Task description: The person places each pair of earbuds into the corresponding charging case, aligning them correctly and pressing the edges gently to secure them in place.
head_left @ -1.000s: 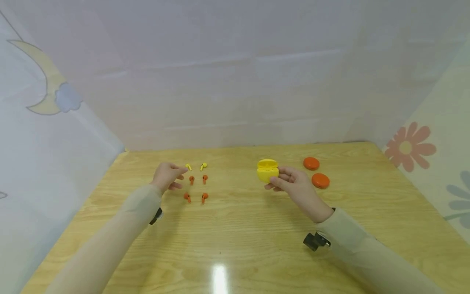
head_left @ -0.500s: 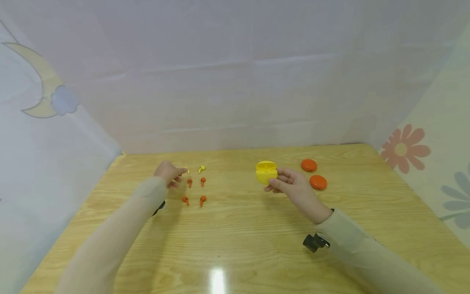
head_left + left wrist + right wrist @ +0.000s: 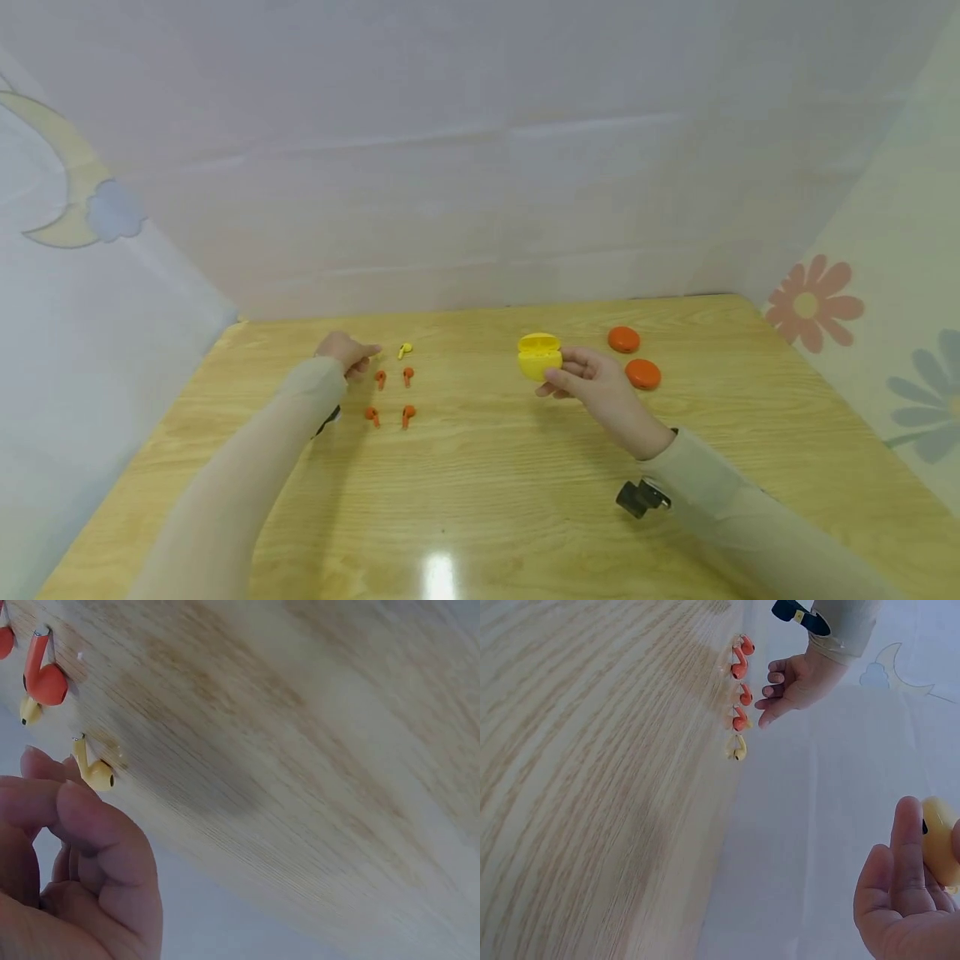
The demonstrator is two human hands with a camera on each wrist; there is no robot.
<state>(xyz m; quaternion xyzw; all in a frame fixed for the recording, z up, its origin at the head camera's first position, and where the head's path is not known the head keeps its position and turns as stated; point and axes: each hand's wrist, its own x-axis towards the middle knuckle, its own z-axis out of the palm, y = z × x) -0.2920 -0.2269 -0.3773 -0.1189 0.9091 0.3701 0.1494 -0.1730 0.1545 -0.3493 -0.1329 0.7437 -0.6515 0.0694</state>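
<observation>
Since the earlier frames, the left hand [image 3: 347, 353] has been drawn slightly back and left along the table [image 3: 525, 500], and the yellow earbud nearest it is no longer seen in the head view, being hidden behind the fingertips. In the left wrist view that yellow earbud [image 3: 93, 769] is seen lying on the table just past the curled fingers [image 3: 97, 832], its stem pointing up and left in that view; whether it is touched cannot be told, and nothing is seen held in this grip. A second yellow earbud [image 3: 404, 349] lies just right of the hand, with four orange earbuds [image 3: 390, 395] set in two pairs nearer the person, their stems too small to judge in the head view. Further right, the open yellow case [image 3: 539, 357] is held clasped in the right hand [image 3: 596, 387] above the table, lid raised away from the person and opening turned left; in the right wrist view it is cut off at the frame edge. Two orange cases [image 3: 633, 357], closed, lie just beyond that hand. A black wrist camera mount [image 3: 637, 497] is seen under the right sleeve.
</observation>
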